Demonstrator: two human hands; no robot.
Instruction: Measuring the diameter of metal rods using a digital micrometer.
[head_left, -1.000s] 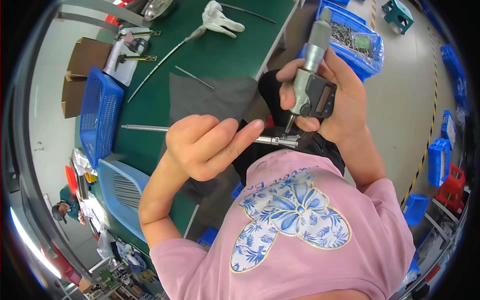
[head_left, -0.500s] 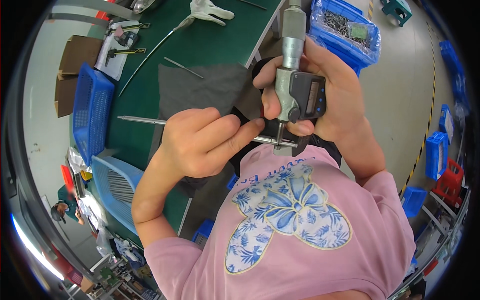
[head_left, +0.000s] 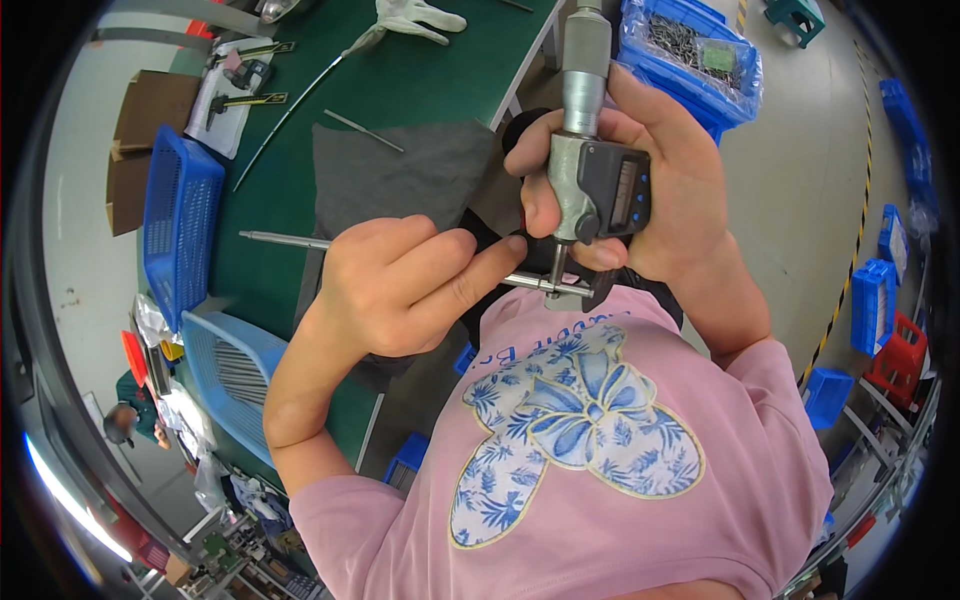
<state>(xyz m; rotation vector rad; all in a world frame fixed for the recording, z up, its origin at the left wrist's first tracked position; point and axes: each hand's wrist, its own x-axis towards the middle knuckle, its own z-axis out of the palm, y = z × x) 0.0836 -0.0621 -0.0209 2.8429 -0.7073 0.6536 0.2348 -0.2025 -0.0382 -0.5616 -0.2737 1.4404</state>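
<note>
In my right hand (head_left: pixel 675 185) is a digital micrometer (head_left: pixel 572 180) with a silver thimble and a dark display housing, held upright with the measuring jaws at the bottom. My left hand (head_left: pixel 400 285) is closed around a thin metal rod (head_left: pixel 285 240), which sticks out on both sides of the fingers. The rod's right end lies in the micrometer's jaws, against the spindle. A grey cloth (head_left: pixel 390 175) lies on the green table beyond my left hand, with another thin rod (head_left: pixel 363 130) partly on it.
On the green table (head_left: pixel 290 180) are a white glove (head_left: pixel 420 20), calipers (head_left: pixel 245 100) on paper and a blue basket (head_left: pixel 180 225). A lighter blue basket (head_left: pixel 235 375) holds many rods. Right of the table, a blue crate (head_left: pixel 690 60) contains small metal parts. A person (head_left: pixel 140 412) is at the far left.
Both hands, the rod and the micrometer stay nearly where they were. The view has shifted very slightly.
</note>
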